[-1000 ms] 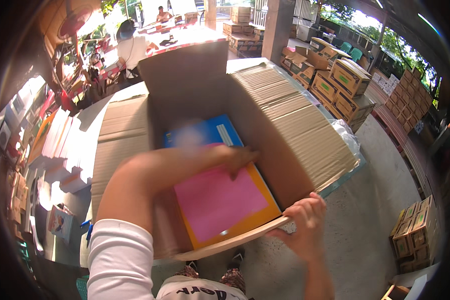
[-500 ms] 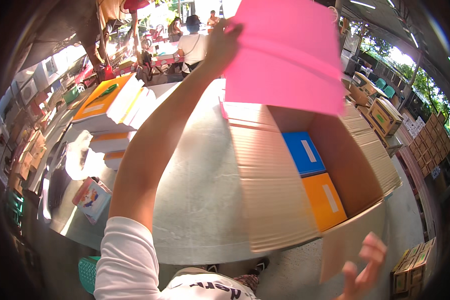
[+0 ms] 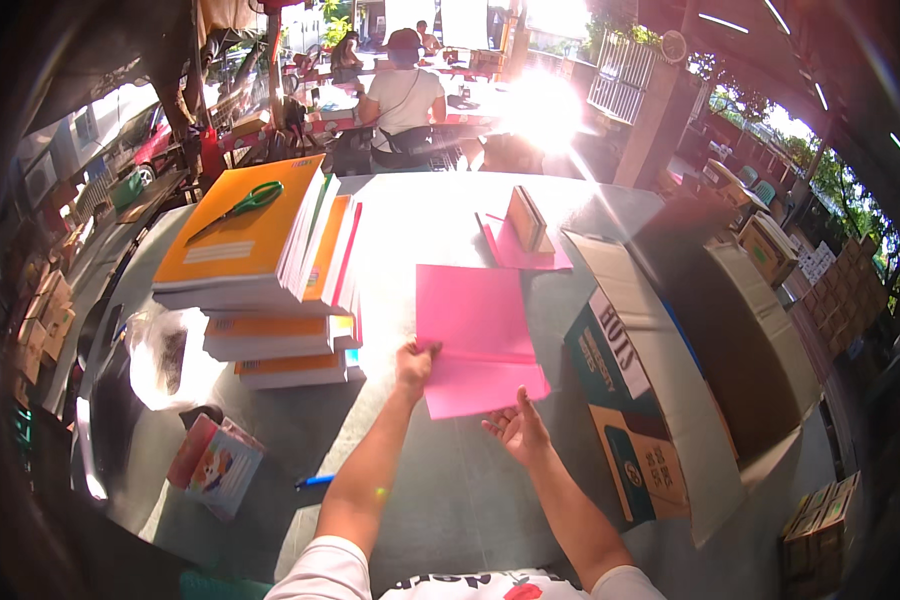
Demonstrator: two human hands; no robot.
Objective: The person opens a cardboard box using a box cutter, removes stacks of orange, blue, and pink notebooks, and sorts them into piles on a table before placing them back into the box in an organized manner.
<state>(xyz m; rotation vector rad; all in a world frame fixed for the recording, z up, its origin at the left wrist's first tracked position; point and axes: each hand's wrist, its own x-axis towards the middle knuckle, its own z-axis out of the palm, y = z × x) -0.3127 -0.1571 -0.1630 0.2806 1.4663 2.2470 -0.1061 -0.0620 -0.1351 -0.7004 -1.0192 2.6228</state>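
A creased pink sheet of card or a folder (image 3: 475,320) is in front of me over the grey table. My left hand (image 3: 413,368) is closed on its left edge, thumb on top. By its lower right corner, my right hand (image 3: 520,432) is open, thumb raised and fingers apart; whether it touches the edge I cannot tell. To the right stands an open cardboard box (image 3: 625,405), its inside mostly hidden by a flap. Beyond the pink sheet, a brown block-like object (image 3: 528,222) rests on another pink piece (image 3: 505,245).
At the left rises a tall stack of orange-covered notebooks (image 3: 225,255), with green-handled scissors (image 3: 245,207) on top. Clear plastic (image 3: 160,360), a small picture-covered pack (image 3: 215,465) and a blue pen (image 3: 315,482) lie nearer. A person in white (image 3: 405,100) sits beyond the table.
The pink sheet has come down from above the box to the table's middle, with my left hand still on it. My right hand has moved left to its corner. My view has shifted.
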